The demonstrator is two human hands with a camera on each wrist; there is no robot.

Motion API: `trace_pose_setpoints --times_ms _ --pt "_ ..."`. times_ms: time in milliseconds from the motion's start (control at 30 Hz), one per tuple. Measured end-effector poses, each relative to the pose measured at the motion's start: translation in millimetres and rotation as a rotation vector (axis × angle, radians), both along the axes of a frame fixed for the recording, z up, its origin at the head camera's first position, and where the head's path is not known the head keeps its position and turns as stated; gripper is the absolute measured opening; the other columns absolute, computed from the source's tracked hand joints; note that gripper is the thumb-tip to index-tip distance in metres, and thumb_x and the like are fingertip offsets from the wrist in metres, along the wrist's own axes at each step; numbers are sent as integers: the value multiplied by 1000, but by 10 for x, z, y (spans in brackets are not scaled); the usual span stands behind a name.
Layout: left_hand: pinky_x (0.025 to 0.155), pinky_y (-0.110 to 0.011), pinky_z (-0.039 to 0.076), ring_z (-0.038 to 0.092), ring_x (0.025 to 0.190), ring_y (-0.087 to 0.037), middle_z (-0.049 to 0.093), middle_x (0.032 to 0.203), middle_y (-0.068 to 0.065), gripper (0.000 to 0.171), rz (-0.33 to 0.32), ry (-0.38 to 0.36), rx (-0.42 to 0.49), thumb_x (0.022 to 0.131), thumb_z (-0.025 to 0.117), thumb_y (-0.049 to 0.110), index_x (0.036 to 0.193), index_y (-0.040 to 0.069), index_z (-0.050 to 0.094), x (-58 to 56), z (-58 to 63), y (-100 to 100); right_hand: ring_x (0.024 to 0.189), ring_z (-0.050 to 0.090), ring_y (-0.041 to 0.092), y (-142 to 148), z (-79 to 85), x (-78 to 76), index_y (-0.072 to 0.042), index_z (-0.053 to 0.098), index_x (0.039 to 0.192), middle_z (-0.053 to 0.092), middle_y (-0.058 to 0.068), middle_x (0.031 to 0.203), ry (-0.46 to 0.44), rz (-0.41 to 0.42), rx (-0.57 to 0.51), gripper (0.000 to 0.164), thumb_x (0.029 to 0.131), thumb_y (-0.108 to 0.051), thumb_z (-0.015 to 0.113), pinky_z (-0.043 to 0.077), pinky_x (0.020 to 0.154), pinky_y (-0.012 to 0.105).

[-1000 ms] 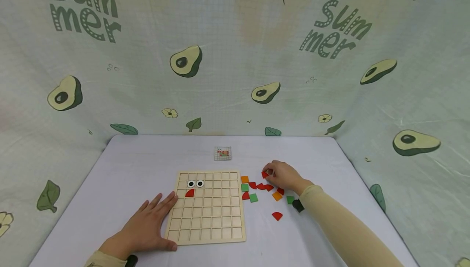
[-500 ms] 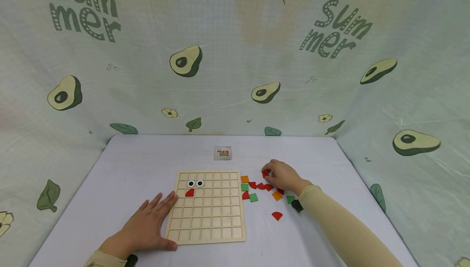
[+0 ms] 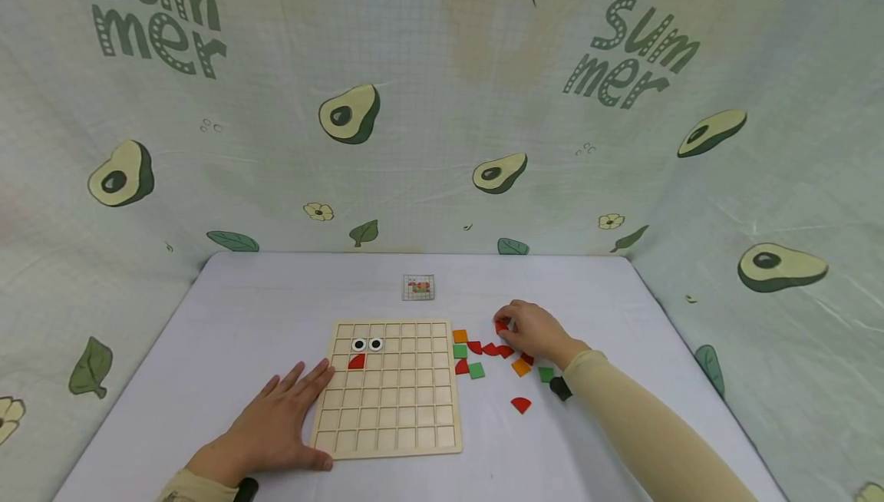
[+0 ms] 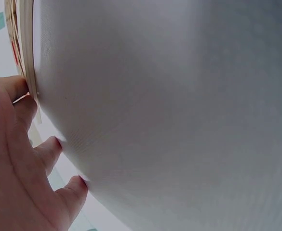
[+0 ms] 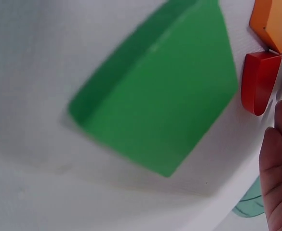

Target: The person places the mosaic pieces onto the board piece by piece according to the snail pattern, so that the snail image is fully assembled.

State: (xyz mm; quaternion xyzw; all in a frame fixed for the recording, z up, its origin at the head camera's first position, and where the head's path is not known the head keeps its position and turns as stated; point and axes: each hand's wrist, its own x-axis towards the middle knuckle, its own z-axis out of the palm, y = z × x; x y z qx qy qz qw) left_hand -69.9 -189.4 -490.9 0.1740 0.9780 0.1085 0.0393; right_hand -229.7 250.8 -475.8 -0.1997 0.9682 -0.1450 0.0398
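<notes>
A pale wooden grid board (image 3: 407, 397) lies on the table. On it sit two round eye tiles (image 3: 359, 345) with a red quarter-circle tile (image 3: 356, 361) just below them. My left hand (image 3: 276, 425) rests at the board's left edge, fingers spread and straight, with fingertips touching the rim and table in the left wrist view. To the right of the board, my right hand (image 3: 537, 331) pinches a red tile (image 3: 500, 327) between thumb and fingers. In the right wrist view, a green square tile (image 5: 165, 91) fills the middle, and the right fingers (image 5: 273, 168) show at the edge.
Several loose red, orange and green tiles lie between the board and my right hand, including an orange square (image 3: 460, 336). One red quarter-circle tile (image 3: 521, 405) lies nearer the front. Behind the board is a small picture card (image 3: 418, 288). A printed cloth (image 3: 428, 103) hangs around the table.
My right hand stays almost in place with the red tile, its fingers shifting only slightly. The left hand and the board tiles have not moved.
</notes>
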Motion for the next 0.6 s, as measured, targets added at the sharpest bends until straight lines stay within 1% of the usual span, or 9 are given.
trace_pose_setpoints --times_ms 167,333,500,600 --pt "108 -67 27 29 143 -41 33 160 -4 132 -1 -3 -2 54 58 95 152 9 41 2 10 4 76 53 13 16 12 26 -17 72 110 60 -6 93 -17 -23 -50 24 88 -21 78 51 65 24" --pt "107 -67 27 30 143 -42 34 159 -5 131 -7 0 -6 55 58 95 152 8 42 7 23 6 78 53 13 11 34 33 -17 71 114 60 -8 96 -34 -37 -101 28 88 -22 78 51 63 23" --pt "107 -68 27 30 143 -42 34 159 -5 133 -4 -6 -14 54 57 96 152 8 41 5 25 3 79 54 13 -90 88 62 -18 72 114 60 -10 94 -47 -28 -139 29 87 -22 79 52 60 23" --pt "107 -68 27 30 143 -42 34 160 -5 133 0 -11 -16 54 56 97 152 9 41 2 29 5 79 54 12 -189 124 87 -18 72 114 60 -11 93 -43 -4 -144 29 87 -23 79 52 62 23"
